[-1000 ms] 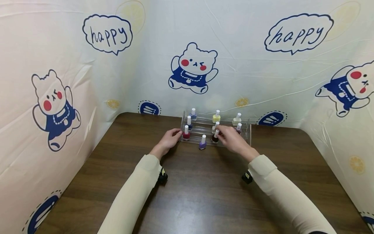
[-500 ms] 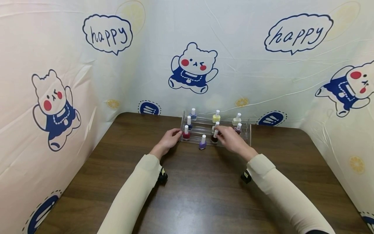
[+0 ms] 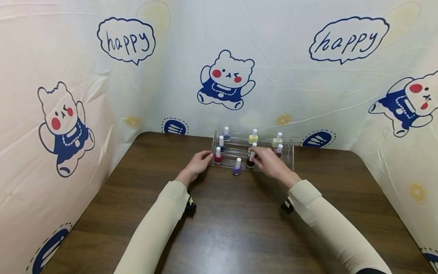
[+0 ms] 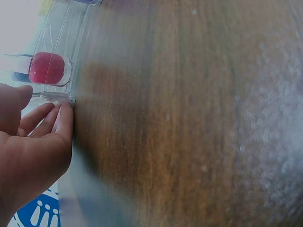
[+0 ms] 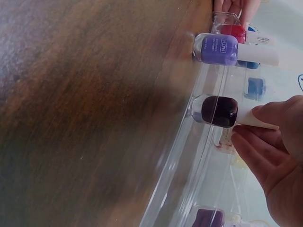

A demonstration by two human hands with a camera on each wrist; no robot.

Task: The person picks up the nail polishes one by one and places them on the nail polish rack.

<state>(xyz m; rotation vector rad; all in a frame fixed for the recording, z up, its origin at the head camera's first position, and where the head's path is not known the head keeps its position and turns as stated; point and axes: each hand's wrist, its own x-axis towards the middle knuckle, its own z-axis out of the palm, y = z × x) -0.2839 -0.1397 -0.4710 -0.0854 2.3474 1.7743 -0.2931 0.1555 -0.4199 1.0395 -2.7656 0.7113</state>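
Observation:
My right hand (image 3: pixel 270 161) pinches the white cap of a dark nail polish bottle (image 5: pixel 220 111) between thumb and fingers. That bottle stands upright at the front tier of a clear tiered rack (image 3: pixel 291 156). My left hand (image 3: pixel 198 163) holds the rack's left end, fingertips at its side panel and the thumb near its edge. Close to those fingers is a red nail polish bottle (image 4: pixel 47 68) on the front tier. A purple nail polish bottle (image 3: pixel 237 169) stands just in front of the rack, between the two hands.
On the upper tiers stand several more bottles, among them a yellow one (image 3: pixel 253 137), a pale one (image 3: pixel 276 141) and a blue one (image 3: pixel 226 134). A printed curtain (image 3: pixel 291 87) surrounds the brown wooden table (image 3: pixel 219 228) behind the rack.
My right hand has shifted slightly left along the front tier, and the dark bottle has moved left with it. The left hand keeps its place at the rack.

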